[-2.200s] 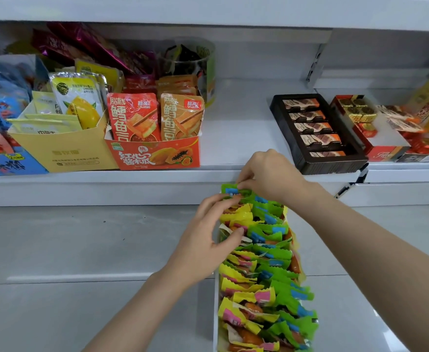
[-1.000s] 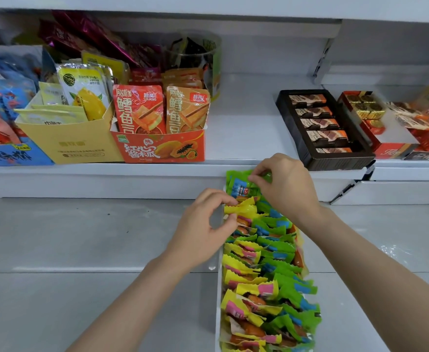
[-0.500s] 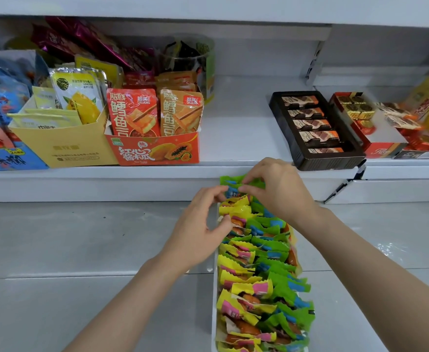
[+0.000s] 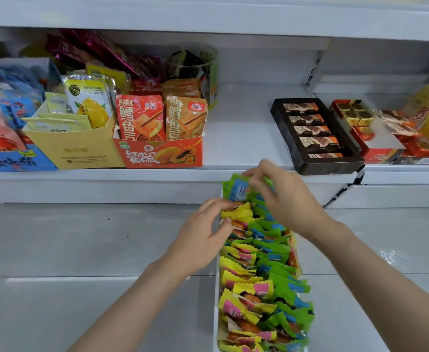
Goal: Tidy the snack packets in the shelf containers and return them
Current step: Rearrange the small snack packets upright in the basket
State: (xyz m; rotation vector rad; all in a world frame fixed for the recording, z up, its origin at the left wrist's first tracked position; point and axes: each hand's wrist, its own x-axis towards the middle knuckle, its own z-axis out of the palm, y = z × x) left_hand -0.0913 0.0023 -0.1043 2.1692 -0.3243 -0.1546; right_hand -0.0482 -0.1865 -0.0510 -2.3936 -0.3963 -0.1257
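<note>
White tray: a long narrow container (image 4: 217,295) sits pulled out in front of the shelf, its near end running off the bottom edge, packed along its length with snack packets.
Yellow-pink packets (image 4: 236,278): they fill the left row, standing overlapped like tiles.
Green-blue packets (image 4: 279,280): they fill the right row beside them, a little more ruffled.
Left hand (image 4: 203,240): fingers curled at the far part of the yellow row, thumb and fingertips pinching or pressing a yellow packet's edge; which of the two is hard to tell.
Right hand (image 4: 284,199): blurred, fingers bent over the far end of the tray, seemingly pinching the last green packet (image 4: 236,189), which stands upright.
Step in hand: straightening the end packets, by my reading; the tray has not been returned.
Next move: likely seat that last green packet flush with its row, then grip the tray by its sides and slide it level so nothing spills.
Shelf (image 4: 236,128): a bare gap lies beyond the hands, between the red papaya box (image 4: 162,154) and the dark chocolate tray (image 4: 317,138); probably the tray's slot.
</note>
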